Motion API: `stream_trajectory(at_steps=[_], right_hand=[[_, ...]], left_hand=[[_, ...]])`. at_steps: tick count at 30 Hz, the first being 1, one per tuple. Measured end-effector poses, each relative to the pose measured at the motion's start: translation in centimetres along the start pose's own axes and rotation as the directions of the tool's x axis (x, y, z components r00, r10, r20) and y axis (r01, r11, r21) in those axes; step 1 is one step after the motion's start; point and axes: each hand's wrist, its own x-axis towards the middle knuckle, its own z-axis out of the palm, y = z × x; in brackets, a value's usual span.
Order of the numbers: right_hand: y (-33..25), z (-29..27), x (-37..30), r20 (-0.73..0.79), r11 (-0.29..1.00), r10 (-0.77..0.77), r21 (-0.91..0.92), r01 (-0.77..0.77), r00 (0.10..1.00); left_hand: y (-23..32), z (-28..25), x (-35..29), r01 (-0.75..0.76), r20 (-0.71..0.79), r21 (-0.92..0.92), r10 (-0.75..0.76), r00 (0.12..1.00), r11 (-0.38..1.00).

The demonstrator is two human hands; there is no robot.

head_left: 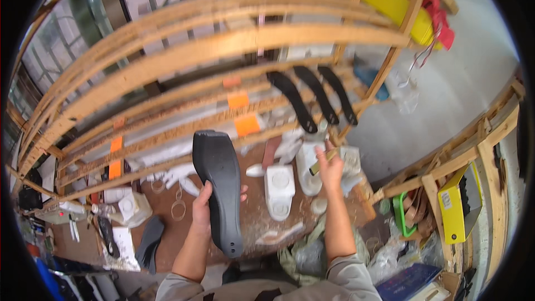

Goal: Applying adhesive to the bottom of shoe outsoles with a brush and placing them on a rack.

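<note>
My left hand [203, 205] grips a black shoe sole [220, 184] from its left side, fingertips showing past the right edge. The sole stands nearly upright over the bench, its wide squared end up and two small holes at the narrow lower end. My right hand [331, 168] is closed round a short, flat, yellowish-brown brush-like tool [322, 161], whose dark end points down to the left. Just behind that hand is a white plastic container [308, 184]. Left of it sits another white plastic jug [279, 189] on the bench, between my two hands.
Three black sole-shaped strips [316, 95] hang across the wooden slatted rack [167, 108] beyond the bench. Another black sole [149, 242] lies at the bench's near left. White jug [134, 209] stands farther left. A yellow box [460, 203] rests on wooden framing at right.
</note>
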Motion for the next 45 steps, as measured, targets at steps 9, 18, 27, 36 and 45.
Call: stream_trajectory(at_steps=[9, 18, 27, 36, 45], right_hand=[[6.5, -2.6, -18.6, 0.493, 0.744, 0.470, 0.224, -0.629, 0.732], [9.6, 0.5, -22.5, 0.365, 0.935, 0.318, 0.034, -0.354, 0.875], [10.6, 2.0, -23.6, 0.366, 0.917, 0.361, 0.030, -0.398, 0.858], [1.4, -0.1, -19.1, 0.504, 0.505, 0.419, 0.561, -0.656, 0.755], [-9.9, -1.9, -12.5, 0.374, 0.907, -0.398, 0.295, 0.299, 0.838]], left_hand=[[-5.9, -7.4, -6.8, 0.238, -0.220, -0.121, -0.260, 0.940, 0.964], [-13.7, -13.7, -8.1, 0.451, -0.330, -0.214, -0.499, 0.802, 0.867], [-17.4, -16.2, -7.1, 0.525, -0.373, -0.156, -0.542, 0.753, 0.837], [-14.8, -11.0, -7.0, 0.460, -0.252, -0.122, -0.476, 0.843, 0.880], [-9.4, -5.2, -8.9, 0.328, 0.090, -0.057, -0.322, 0.942, 0.943]])
